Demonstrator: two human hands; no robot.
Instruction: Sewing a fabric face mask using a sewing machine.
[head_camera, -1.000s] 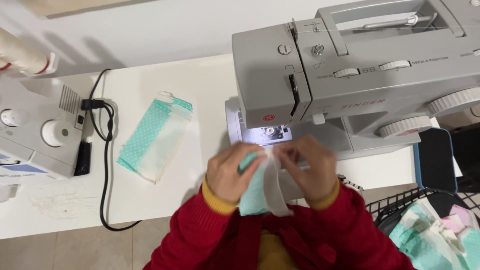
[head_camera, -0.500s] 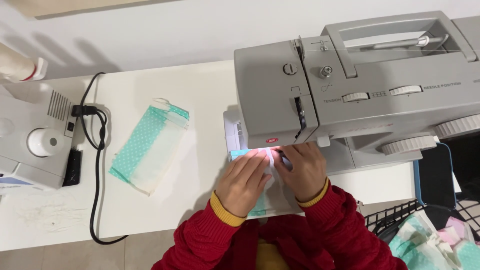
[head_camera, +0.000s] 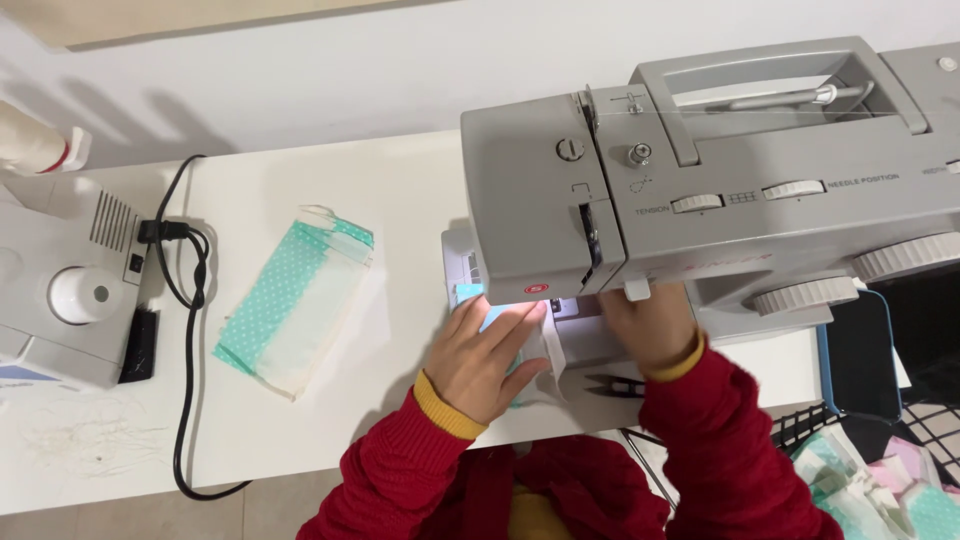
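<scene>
A grey sewing machine stands on the white table. My left hand lies flat, fingers spread, on a teal and white fabric piece under the machine's head. My right hand reaches under the machine beside the needle area; its fingers are hidden by the machine body, and what they touch is hidden too. Both arms wear red sleeves with yellow cuffs. Small black thread snips lie on the table between my wrists.
A stack of teal dotted and white fabric pieces lies left of the machine. A second white machine with a black cable sits at the far left. A wire basket with fabric pieces is at the lower right.
The fabric piece went from being held up in both hands to lying under the machine's head. My left hand now presses it flat, and my right hand has moved right, under the machine.
</scene>
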